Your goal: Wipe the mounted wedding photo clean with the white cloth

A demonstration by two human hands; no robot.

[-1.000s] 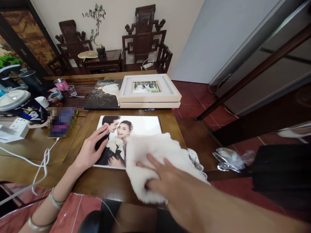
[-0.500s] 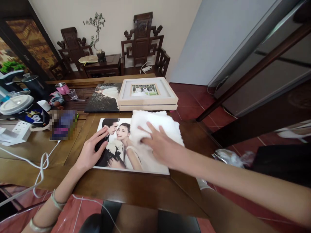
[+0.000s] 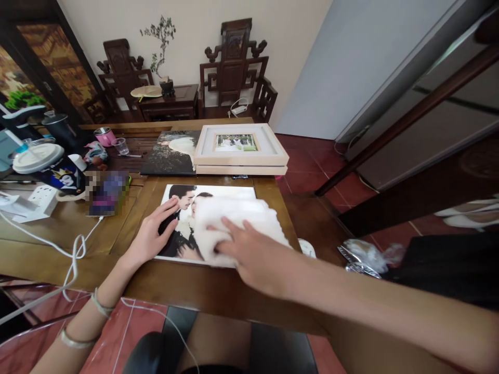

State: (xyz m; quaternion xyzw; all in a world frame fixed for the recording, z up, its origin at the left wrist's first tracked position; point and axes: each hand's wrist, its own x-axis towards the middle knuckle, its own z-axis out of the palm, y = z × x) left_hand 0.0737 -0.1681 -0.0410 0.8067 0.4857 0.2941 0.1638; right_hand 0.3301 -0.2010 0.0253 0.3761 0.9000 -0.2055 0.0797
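Note:
A photo print of a couple lies flat on the wooden table in front of me. My left hand rests on its left side, fingers stretched out and thumb apart, holding nothing. Over the right part of the print is a fluffy white cloth, which hides much of the picture. My right hand grips and presses this cloth against the print, its fingers bent into the fabric. The fingertips are partly blurred.
Beyond the print are stacked pale wooden frames and a dark photo panel. At left stand a lidded cup, a phone, a power strip, a pink mug and a white cable. The wooden table ends nearby.
My right hand has slid the cloth toward me and to the left, covering more of the couple and baring the print's upper right corner. My left hand stays on the print.

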